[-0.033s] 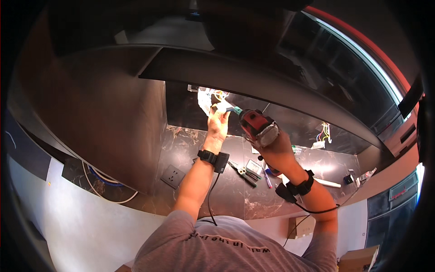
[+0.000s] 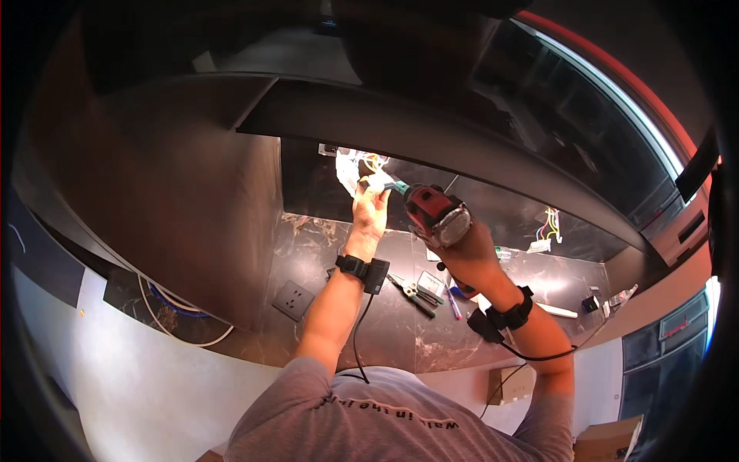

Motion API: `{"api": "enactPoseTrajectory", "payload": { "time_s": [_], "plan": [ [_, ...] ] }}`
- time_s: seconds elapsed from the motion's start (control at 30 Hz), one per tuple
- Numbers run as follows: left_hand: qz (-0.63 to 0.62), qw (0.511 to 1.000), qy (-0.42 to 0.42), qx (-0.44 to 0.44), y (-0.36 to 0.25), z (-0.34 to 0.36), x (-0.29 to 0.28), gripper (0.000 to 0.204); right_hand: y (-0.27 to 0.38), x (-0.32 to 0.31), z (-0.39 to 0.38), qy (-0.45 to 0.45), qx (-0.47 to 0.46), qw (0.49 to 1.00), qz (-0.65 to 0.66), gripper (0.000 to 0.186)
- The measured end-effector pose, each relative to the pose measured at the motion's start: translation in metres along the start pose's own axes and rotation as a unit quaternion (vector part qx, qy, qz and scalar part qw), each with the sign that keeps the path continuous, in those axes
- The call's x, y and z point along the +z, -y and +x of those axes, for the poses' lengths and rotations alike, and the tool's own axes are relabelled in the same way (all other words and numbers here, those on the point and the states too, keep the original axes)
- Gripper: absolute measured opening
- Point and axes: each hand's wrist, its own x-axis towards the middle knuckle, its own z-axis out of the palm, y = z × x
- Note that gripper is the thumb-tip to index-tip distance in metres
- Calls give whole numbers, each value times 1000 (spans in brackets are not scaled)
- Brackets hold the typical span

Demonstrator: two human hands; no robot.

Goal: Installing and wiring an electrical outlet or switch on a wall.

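My right hand (image 2: 471, 250) grips a red-and-black cordless drill (image 2: 435, 212) that points up and left. A teal attachment (image 2: 401, 187) sits at the drill's front end, close to my left fingertips. My left hand (image 2: 371, 212) is closed in a pinch at the lower end of loose wires (image 2: 373, 162) coming from an opening in the dark back panel. Strong glare washes out the fingertips, so the exact contact between wires and attachment is hidden. White material, overexposed, hangs beside the wires.
A dark socket plate (image 2: 293, 300) lies on the marbled counter (image 2: 369, 331). Pliers (image 2: 412, 295), a purple pen (image 2: 454, 305) and a small white-topped box (image 2: 431, 283) lie between my arms. More wires (image 2: 551, 223) hang at the right. A dark shelf edge (image 2: 431, 146) overhangs my hands.
Almost nothing differs; the drill and my right hand have shifted very slightly to the left. My left hand stays in place.
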Motion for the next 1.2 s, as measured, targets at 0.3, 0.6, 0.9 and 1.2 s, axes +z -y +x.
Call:
{"api": "enactPoseTrajectory", "payload": {
  "time_s": [0.3,0.6,0.9,1.2],
  "plan": [
    [-12,1000,-12,12,0,-3,2,34,4,12,22,31,7,999,-23,55],
    [-7,1000,2,6,-1,1,-12,41,34,10,28,37,-18,991,-128,50],
    [-15,1000,10,12,1,-2,3,43,26,8,34,37,-19,996,-77,50],
    [-18,1000,-3,15,4,-5,1,48,19,9,32,54,30,995,-73,56]
  ]
}}
